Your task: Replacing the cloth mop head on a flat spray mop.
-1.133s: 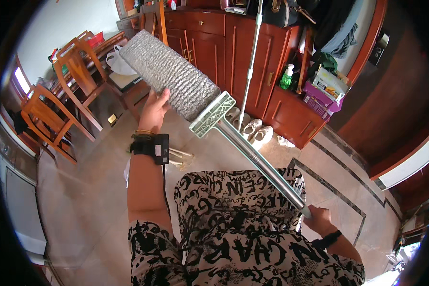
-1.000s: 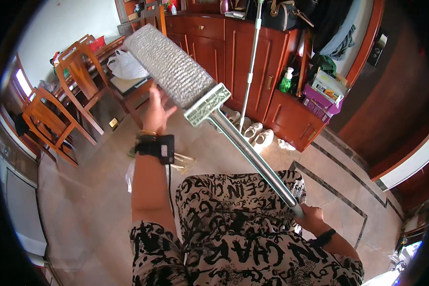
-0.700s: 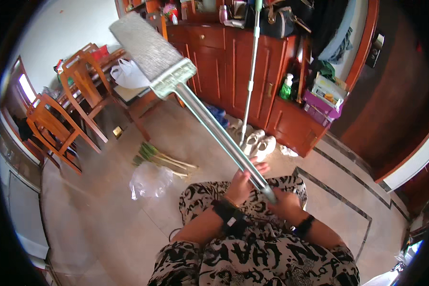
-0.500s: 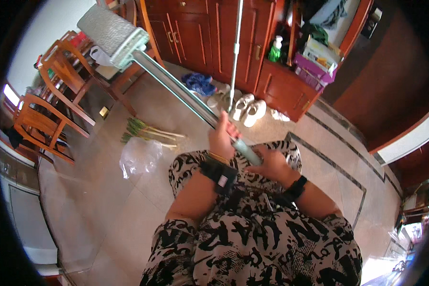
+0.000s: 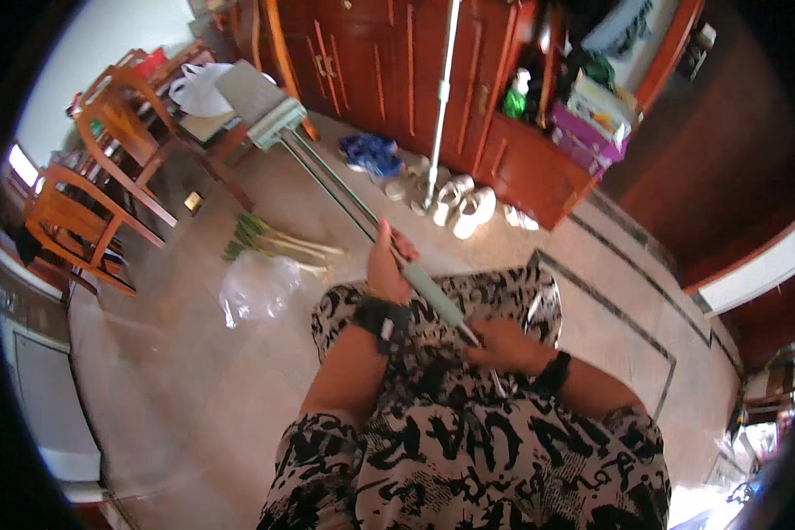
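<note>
Wraps left hand [image 5: 389, 268] round flat mop [image 5: 343, 194], on shaft [image 5: 322, 171] right above pale green grip [image 5: 435, 294]; clamped on. Has right hand [image 5: 505, 346] at lower end of grip, fingers bent; cannot tell whether closed on it or only touching. Wears black strapped device [image 5: 382, 324] on left wrist, black band [image 5: 552, 374] on right, black-on-pale patterned clothing [image 5: 503, 455] on torso and legs. Holds mop aslant in front of body, grip end nearest, far end pointing away to upper left. At far end, light green head frame [image 5: 276, 123] plus grey pad [image 5: 251, 92], near white carrier bag [image 5: 201, 88] in view; cannot tell whether touching. On floor [image 5: 194, 380], left of shaft, bunch of long green-and-white stalks [image 5: 278, 242], with crumpled clear plastic bag [image 5: 261, 287] just beside. Farther out, blue shoes [image 5: 371, 155], then pale shoes [image 5: 472, 213] in front of red-brown cabinet [image 5: 371, 71]. Second pole [image 5: 443, 106] upright before cabinet doors, lower end among pale shoes. Right of pole, green pump bottle [image 5: 515, 99], then purple box [image 5: 587, 141]. Over left, two wooden chairs [image 5: 125, 124]. Far right, dark brown door [image 5: 715, 159].
</note>
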The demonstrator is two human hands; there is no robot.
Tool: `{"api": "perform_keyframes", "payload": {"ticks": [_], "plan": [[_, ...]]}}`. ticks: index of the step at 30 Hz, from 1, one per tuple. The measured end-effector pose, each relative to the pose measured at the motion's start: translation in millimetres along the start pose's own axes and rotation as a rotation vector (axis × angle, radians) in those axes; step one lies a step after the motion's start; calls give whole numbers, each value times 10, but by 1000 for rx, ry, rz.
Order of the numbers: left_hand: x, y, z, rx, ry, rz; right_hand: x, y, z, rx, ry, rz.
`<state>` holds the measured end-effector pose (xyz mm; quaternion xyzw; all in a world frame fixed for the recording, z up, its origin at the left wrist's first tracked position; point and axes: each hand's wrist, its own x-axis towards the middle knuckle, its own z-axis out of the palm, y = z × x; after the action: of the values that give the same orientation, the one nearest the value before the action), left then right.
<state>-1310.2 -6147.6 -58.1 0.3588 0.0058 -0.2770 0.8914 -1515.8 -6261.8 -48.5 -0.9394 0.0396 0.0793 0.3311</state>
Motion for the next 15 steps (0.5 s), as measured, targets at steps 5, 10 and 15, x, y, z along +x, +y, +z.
{"api": "perform_keyframes", "payload": {"ticks": [5, 10, 15], "plan": [[-461, -293, 92, 183, 155, -99, 243, 169, 354, 14, -20, -6], [-214, -300, -147, 152, 61, -93, 352, -17, 386, 188, -17, 87], [40, -174, -137, 146, 98, -112, 285, -109, 351, 187, 85, 72]]}}
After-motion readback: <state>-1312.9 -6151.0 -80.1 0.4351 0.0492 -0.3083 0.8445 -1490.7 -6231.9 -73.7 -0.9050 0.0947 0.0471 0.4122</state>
